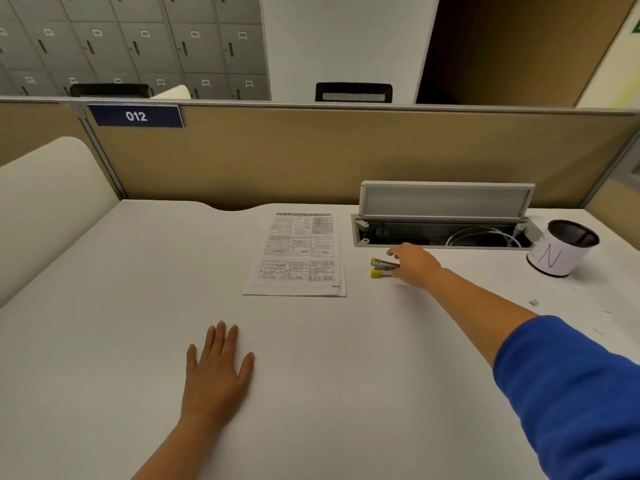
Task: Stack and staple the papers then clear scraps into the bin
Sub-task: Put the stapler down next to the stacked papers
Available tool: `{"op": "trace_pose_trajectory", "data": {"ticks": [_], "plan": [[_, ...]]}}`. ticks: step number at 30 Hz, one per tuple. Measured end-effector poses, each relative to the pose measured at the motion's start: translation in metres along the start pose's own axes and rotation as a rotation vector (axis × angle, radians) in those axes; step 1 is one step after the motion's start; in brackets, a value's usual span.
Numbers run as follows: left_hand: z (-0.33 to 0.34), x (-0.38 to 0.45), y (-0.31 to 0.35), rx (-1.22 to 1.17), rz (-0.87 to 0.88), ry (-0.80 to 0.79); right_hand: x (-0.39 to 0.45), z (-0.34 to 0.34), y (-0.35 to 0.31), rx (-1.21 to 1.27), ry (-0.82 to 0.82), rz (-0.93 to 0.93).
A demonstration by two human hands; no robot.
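One stack of papers point(295, 254), one stapler point(381, 268), one mesh bin point(562, 249), two hands, one small scrap point(534, 302).

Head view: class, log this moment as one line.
right hand: on stapler | left hand: flat on desk | papers: stacked | bin: right

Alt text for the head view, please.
A person's right hand reaches a small yellow stapler beside a stack of printed papers on a white desk. The left hand rests flat; a mesh bin stands far right.
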State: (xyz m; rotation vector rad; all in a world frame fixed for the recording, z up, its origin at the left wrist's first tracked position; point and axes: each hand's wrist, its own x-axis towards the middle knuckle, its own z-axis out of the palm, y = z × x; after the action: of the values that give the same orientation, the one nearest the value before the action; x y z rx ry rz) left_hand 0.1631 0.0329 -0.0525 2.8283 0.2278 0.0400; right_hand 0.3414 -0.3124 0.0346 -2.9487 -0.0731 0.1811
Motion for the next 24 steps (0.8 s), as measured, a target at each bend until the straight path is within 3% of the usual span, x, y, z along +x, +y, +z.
{"op": "trace_pose_trajectory", "data": {"ticks": [8,24], "plan": [[-0.002,0.001,0.003,-0.017,0.024,-0.008,-0.071,-0.016,-0.037,0.195,0.155,-0.019],[-0.008,0.0,-0.005,-0.061,0.148,0.062,-0.246,-0.006,-0.113,0.488,0.202,0.099]]}}
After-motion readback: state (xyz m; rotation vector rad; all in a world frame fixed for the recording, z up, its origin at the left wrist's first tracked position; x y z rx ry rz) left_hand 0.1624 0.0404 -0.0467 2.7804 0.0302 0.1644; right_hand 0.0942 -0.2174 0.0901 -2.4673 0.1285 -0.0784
